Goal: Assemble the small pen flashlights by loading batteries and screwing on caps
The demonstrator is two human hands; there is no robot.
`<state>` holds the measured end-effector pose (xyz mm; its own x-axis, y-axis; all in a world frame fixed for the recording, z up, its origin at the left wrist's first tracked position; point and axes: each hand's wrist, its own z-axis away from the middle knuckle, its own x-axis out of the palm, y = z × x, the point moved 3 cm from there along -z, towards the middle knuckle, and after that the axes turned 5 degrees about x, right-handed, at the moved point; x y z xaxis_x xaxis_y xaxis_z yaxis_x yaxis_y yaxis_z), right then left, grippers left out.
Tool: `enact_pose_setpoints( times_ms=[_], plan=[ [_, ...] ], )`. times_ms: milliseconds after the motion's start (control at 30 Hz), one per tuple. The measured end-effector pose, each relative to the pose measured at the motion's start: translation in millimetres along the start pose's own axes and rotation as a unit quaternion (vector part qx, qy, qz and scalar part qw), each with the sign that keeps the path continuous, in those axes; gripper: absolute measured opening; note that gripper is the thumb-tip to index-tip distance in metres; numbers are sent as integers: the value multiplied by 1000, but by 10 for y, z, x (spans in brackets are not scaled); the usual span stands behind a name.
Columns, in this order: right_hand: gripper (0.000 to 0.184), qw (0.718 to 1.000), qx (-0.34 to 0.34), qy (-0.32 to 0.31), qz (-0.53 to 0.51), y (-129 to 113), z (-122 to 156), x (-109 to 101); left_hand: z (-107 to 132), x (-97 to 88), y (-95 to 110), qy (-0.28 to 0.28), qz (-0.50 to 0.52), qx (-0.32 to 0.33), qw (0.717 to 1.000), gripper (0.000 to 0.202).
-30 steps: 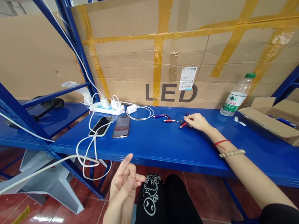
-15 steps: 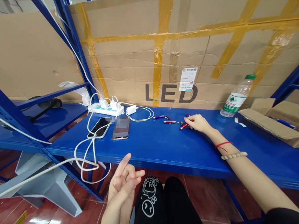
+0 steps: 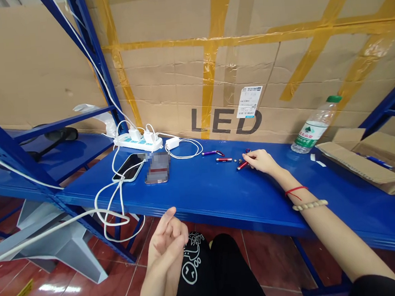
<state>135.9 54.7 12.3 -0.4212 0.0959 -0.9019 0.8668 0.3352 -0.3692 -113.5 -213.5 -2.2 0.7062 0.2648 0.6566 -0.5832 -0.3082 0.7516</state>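
Right hand: the right hand [image 3: 262, 161] reaches over the blue surface [image 3: 200, 189], its thumb and fingers pinching a red tube [image 3: 242, 165] by one end.
Held red tube: it slants low at the middle of the surface, its free end pointing down to the left; whether that end touches the surface I cannot tell.
Left hand: the left hand [image 3: 167, 246] is raised palm inward by the front edge, above the lap, index finger stretched out and the other fingers loosely curled.
Second red tube: another red tube [image 3: 223, 160] lies flat, left of the held one and apart from it.
Small parts: tiny round pieces [image 3: 235, 160] sit between the two red tubes, too small to make out.
Purple tube: a purple tube [image 3: 208, 153] with a strap loop at its right end lies behind and left of the red ones.
Phones: a white-edged phone [image 3: 130, 168] and a darker phone [image 3: 157, 169] lie side by side on the left, a cable crossing the first.
Power strip: a white power strip [image 3: 141, 145] with chargers plugged in stands behind the phones; a white adapter [image 3: 172, 143] is just beside it.
Bottle: a clear bottle [image 3: 309, 133] with a green cap stands at the right rear.
Carton: an opened carton [image 3: 356, 172] at far right holds blue pen-like items [image 3: 379, 162].
Backdrop: taped cardboard [image 3: 165, 86] printed "LED" stands behind everything.
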Motion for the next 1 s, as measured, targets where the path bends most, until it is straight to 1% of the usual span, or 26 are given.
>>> enact_pose_setpoints(
  times_ms=[133,267,467,567,733,867,1000],
  plan=[
    [50,1000,0,4,-2,-1,4,-6,-19,39,-26,4,-17,16,1000,42],
    [50,1000,-3,5,-1,12,-8,2,-18,55,-31,23,-61,11,998,50],
    [49,1000,-17,3,-3,-8,-4,2,-16,29,8,60,-78,12,995,58],
    [48,1000,-15,2,-1,-24,7,-12,-16,33,24,57,-81,17,995,57],
    [47,1000,-21,0,3,-47,16,-33,-33,65,48,29,-57,33,997,52],
    [47,1000,-24,-3,5,-43,13,-28,-43,84,75,19,-67,37,997,56],
    [47,1000,-22,-4,5,-39,11,-22,-34,98,114,23,-70,60,995,60]
  ],
)
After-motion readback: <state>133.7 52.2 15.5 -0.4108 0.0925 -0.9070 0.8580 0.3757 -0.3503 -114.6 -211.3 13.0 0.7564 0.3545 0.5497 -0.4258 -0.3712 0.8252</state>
